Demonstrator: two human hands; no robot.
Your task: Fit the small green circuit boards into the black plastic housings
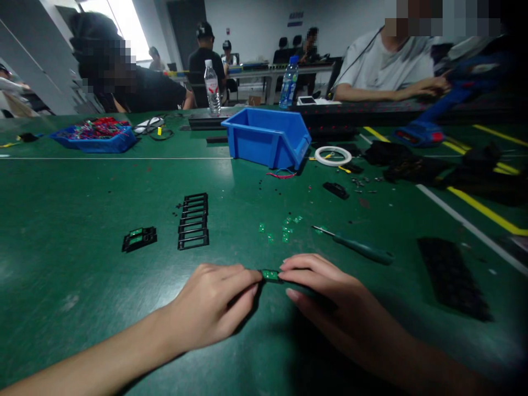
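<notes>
On the green table in front of me, a small black holder with a green circuit board (pixel 270 275) lies between my two hands. My left hand (pixel 220 294) pinches its left end with thumb and fingertips. At the right end, the fingers of my right hand (pixel 325 286) touch it, stretched out, with the thumb apart below. Beyond them several loose small green boards (pixel 285 231) are scattered. A screwdriver (pixel 363 247) with a green handle lies to their right. A black slotted frame (pixel 193 223) and black holders with green boards (pixel 139 238) are to the left.
A blue bin (pixel 256 146) stands beyond the boards, beside a white ring (pixel 332 156). Farther left sits a blue tray (pixel 97 144) of red wires. At right are a dark flat tray (pixel 451 278) and a blue power drill (pixel 429 124). Other people sit across the table.
</notes>
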